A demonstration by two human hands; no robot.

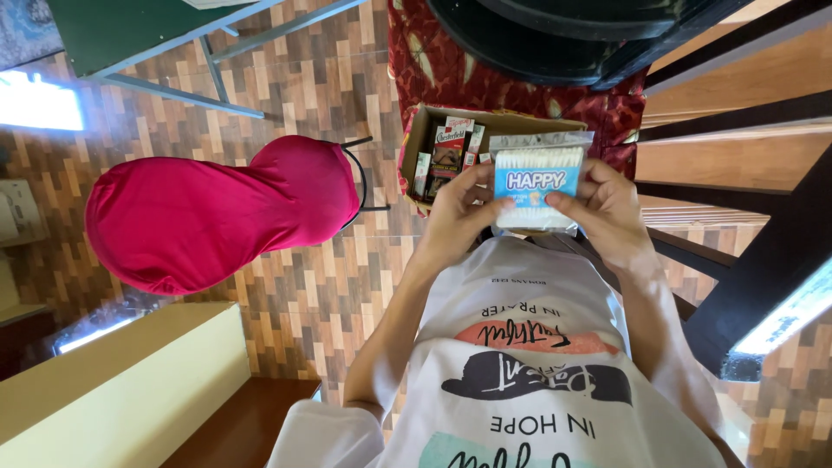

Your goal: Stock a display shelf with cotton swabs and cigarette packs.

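Both hands hold a clear plastic packet of cotton swabs [537, 178] with a blue label, raised in front of my chest. My left hand [458, 212] grips its left edge, thumb on the front. On the right edge sits my right hand [607, 208], thumb also pressing the front. Just beyond the packet is an open cardboard box [416, 139] holding several small red and white packs, resting on a red patterned cloth [433, 61].
A chair with a magenta cover [208, 212] stands to the left on a wood-pattern tiled floor [303, 286]. A green-topped metal table [130, 35] is at top left, a black round object [555, 35] at top, dark wooden stair rails [745, 173] on the right.
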